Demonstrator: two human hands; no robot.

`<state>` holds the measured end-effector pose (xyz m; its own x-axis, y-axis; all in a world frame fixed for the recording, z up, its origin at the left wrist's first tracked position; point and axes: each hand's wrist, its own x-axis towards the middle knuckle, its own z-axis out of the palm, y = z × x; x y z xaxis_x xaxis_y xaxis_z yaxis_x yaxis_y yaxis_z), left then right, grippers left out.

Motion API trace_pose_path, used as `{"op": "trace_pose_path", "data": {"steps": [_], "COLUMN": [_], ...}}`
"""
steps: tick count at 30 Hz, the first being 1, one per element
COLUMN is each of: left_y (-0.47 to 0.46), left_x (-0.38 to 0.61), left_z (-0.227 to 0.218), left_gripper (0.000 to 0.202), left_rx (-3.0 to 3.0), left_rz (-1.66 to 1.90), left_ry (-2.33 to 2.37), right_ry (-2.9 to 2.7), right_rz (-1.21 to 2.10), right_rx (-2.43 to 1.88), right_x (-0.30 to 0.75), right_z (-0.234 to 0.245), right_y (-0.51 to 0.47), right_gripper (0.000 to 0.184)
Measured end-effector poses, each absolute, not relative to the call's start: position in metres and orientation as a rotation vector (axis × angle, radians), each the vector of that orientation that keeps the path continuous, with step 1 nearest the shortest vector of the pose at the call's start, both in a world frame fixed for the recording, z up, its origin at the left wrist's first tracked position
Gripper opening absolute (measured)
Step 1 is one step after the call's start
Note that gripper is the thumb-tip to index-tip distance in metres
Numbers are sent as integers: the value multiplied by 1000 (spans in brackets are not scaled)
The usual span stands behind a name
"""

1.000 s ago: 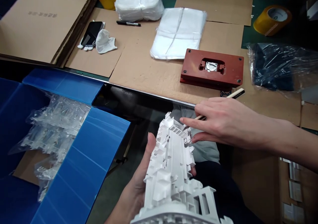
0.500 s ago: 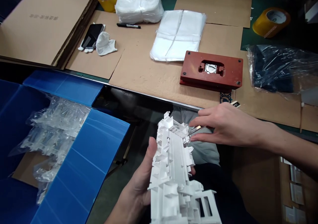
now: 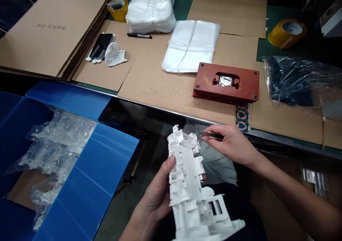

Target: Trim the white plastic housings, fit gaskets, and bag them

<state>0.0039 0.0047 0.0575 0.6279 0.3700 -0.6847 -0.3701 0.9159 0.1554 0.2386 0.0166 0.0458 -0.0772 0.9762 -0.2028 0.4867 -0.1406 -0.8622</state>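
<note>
My left hand (image 3: pixel 156 194) grips a long white moulded plastic part (image 3: pixel 191 187) from its left side and holds it upright over my lap. My right hand (image 3: pixel 233 144) is closed on a thin blade-like tool (image 3: pixel 211 135). The tool's tip points at the top right corner of the part, just beside it. A red-brown fixture block (image 3: pixel 227 82) with a small metal insert lies on the cardboard-covered bench above my right hand.
A blue corrugated box (image 3: pixel 88 184) at the left holds clear bagged parts (image 3: pixel 53 141). On the bench lie white bag stacks (image 3: pixel 191 41), a phone (image 3: pixel 100 45), a white glove (image 3: pixel 114 54), a marker (image 3: pixel 139 35), two yellow tape rolls (image 3: pixel 287 32) and a dark plastic-wrapped bundle (image 3: pixel 299 78).
My right hand has drawn back toward me and curled tighter on the tool. The white part has tilted more upright and shifted slightly left in my left hand.
</note>
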Motion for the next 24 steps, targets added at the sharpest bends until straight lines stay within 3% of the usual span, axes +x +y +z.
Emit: {"op": "trace_pose_path", "data": {"steps": [5, 15, 21, 24], "left_y": [18, 31, 27, 26], "left_x": [3, 4, 13, 26], "left_z": [44, 36, 44, 44], "left_gripper": [68, 94, 83, 105], "left_rx": [-25, -3, 452, 1066], "left_rz": [461, 332, 503, 798], "left_ry": [498, 358, 842, 1289], "right_ry": [-1198, -729, -570, -246], "right_rz": [1041, 652, 353, 207], "right_rx": [-1823, -1920, -1983, -1862], "right_x": [264, 294, 313, 338], "right_z": [37, 20, 14, 8], "right_y": [3, -33, -69, -112], "right_gripper": [26, 27, 29, 29]}}
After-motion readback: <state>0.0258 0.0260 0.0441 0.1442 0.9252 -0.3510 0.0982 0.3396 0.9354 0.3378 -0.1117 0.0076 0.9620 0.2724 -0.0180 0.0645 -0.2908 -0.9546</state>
